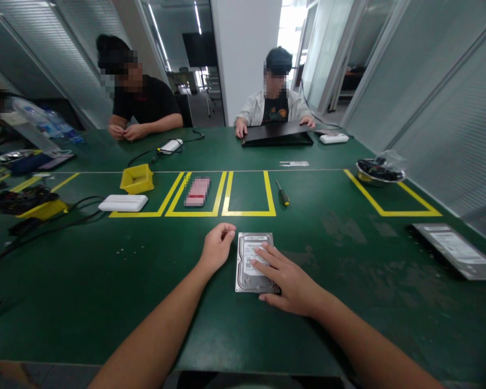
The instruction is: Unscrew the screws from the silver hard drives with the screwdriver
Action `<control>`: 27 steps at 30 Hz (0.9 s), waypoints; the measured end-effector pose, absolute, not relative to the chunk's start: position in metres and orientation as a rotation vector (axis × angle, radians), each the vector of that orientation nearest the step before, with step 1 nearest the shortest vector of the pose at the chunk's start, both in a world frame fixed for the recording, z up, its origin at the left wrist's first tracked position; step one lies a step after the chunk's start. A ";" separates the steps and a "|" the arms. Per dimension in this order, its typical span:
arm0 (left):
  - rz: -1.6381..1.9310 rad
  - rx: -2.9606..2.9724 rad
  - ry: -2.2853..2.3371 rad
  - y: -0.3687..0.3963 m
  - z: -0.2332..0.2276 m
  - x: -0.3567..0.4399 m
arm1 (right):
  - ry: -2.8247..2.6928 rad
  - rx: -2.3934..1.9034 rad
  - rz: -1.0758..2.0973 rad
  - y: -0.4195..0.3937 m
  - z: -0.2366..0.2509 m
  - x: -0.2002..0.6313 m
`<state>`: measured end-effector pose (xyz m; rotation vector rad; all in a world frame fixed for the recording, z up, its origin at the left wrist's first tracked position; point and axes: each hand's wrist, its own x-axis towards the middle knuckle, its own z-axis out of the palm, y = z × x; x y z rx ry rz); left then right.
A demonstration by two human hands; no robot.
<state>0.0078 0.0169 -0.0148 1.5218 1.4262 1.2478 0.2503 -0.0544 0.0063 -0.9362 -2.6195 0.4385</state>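
Note:
A silver hard drive [247, 278] with a white label lies flat on the green table in front of me. My right hand [294, 281] rests over its right side, fingers spread across the label and thumb by the lower right corner. Just left of the drive's upper left corner is my left hand [218, 246], with its fingers curled together in a pinch. Whatever might be between those fingertips is hidden. Beyond the drive, a screwdriver [282, 194] with a dark and yellow handle lies on the table.
Yellow tape [249, 213] marks rectangles, one around a pink phone-like object [197, 192]. A yellow bin [137, 179], white power strip [123, 203] and cables lie left. A metal bowl [378, 175] and a flat silver device [457, 251] are right. Two people sit opposite, one handling a black panel [279, 132].

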 end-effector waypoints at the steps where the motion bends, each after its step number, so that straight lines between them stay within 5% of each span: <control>1: 1.216 1.570 1.412 0.017 -0.014 0.007 | -2.619 -0.936 0.437 -0.054 0.006 0.250; 27: 1.015 1.962 1.293 0.031 -0.007 0.000 | -2.614 -0.954 0.478 -0.055 0.009 0.249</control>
